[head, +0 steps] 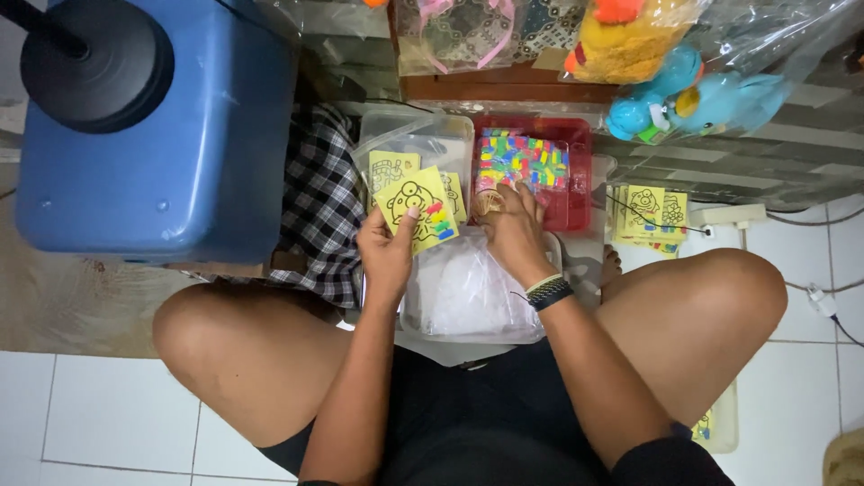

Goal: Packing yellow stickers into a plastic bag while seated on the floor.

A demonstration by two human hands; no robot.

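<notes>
The left hand point(385, 256) is pinching a yellow card point(416, 209); the right hand point(513, 229), grip curled on a small brown bundle point(487, 205), is working beside the red tray point(576, 202); keeping the card flat seems wise.

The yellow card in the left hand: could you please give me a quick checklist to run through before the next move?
1. Left hand grips the yellow card: ok.
2. Card's picture side faces up: ok.
3. Right hand has hold of the small round thing: cannot tell.
4. Red tray of coloured pieces lies beside the right hand: ok.
5. Stack of yellow cards sits on the floor past the right knee: ok.
</notes>
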